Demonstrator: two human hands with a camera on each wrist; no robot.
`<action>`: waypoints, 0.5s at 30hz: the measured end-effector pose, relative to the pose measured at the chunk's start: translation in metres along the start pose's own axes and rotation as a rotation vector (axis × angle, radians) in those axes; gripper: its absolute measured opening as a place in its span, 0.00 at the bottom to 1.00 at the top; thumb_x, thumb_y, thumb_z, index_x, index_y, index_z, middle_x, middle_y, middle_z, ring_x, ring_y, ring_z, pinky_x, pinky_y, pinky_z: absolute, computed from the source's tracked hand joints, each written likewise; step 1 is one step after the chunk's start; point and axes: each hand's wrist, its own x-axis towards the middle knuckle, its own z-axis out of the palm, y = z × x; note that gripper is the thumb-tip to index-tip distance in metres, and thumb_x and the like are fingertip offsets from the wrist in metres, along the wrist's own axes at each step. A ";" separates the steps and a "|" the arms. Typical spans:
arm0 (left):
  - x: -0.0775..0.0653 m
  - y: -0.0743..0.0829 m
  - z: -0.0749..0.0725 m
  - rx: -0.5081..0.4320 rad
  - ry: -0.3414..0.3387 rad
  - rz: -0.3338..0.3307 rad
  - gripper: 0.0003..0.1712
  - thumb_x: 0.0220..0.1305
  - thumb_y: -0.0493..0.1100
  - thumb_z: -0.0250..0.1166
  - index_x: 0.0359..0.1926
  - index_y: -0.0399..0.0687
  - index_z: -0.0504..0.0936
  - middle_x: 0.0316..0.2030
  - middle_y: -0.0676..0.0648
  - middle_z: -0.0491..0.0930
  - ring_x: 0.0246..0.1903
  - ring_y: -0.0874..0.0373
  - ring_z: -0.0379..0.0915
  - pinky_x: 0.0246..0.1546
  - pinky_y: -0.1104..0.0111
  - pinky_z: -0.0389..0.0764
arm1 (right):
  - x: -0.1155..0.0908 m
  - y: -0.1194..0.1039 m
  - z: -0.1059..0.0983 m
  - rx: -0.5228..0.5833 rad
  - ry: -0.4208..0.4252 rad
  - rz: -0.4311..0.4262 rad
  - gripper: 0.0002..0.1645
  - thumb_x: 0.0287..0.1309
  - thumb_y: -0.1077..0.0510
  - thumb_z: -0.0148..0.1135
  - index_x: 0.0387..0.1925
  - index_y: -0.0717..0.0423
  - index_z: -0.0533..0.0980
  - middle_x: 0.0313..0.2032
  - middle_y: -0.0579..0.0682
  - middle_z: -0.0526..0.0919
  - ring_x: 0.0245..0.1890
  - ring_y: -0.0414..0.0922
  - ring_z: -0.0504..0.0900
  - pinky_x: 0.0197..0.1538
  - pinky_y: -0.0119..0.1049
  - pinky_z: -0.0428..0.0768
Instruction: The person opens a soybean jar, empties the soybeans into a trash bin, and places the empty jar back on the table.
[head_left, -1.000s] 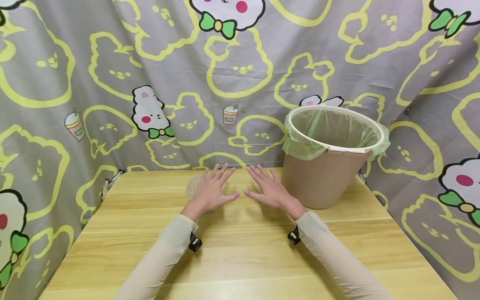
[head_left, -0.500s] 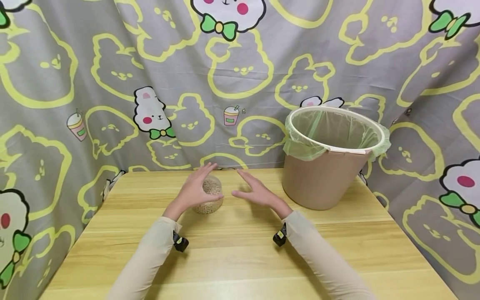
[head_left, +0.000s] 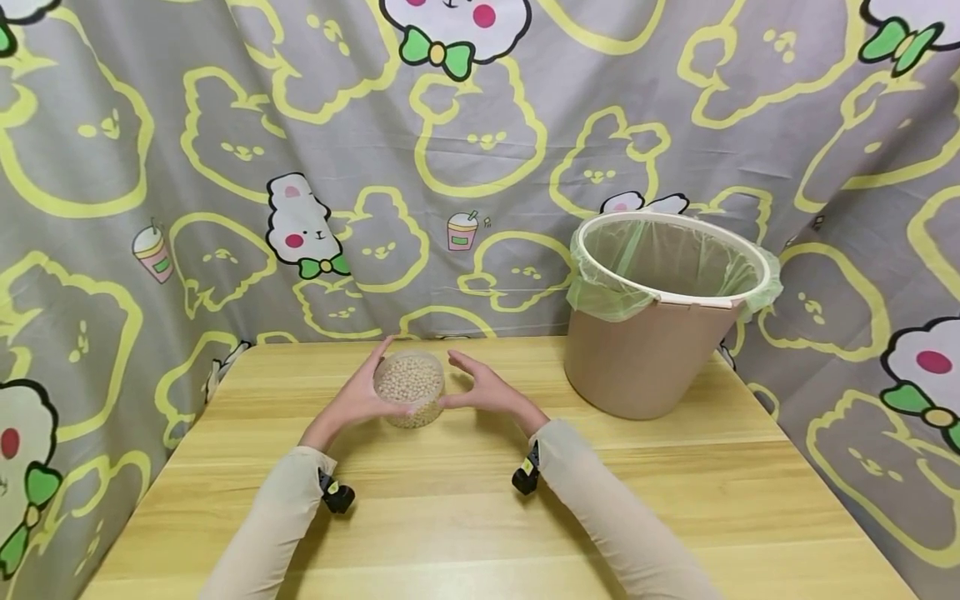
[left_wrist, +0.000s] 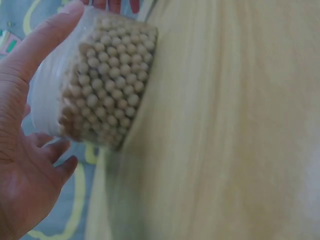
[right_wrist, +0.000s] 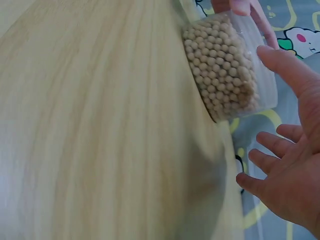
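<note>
The left hand (head_left: pixel 356 398) is spread in a wide curve, thumb across the near side of a clear, round plastic jar (left_wrist: pixel 47 100) and fingers reaching along its left and far side; whether those fingers touch it, I cannot tell. The right hand (head_left: pixel 483 392) is also wide, thumb tip at or just beside the jar's right side, its straight fingers apart from the jar. Between the two hands, the jar stands upright, filled with small, round, pale beige beads (left_wrist: pixel 107 82). Behind each hand, a small black wrist camera (head_left: pixel 526 475) sits by the cuff of a light beige sleeve (head_left: pixel 611 508). Beneath both hands is a pale yellow wood-grain table (head_left: pixel 480 517). To the right of the right hand stands a tall pinkish-brown plastic bin (head_left: pixel 637 358) with a thin green liner (head_left: pixel 615 300) folded over its rim. Beyond the hands hangs a grey, rabbit-printed curtain (head_left: pixel 300 125).
</note>
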 end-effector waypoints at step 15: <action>-0.006 -0.026 0.005 -0.069 -0.071 -0.067 0.74 0.37 0.45 0.88 0.81 0.51 0.50 0.73 0.39 0.63 0.71 0.38 0.63 0.72 0.40 0.63 | 0.014 0.006 0.017 0.034 -0.036 -0.041 0.49 0.56 0.62 0.76 0.76 0.56 0.63 0.75 0.55 0.67 0.76 0.54 0.63 0.79 0.46 0.60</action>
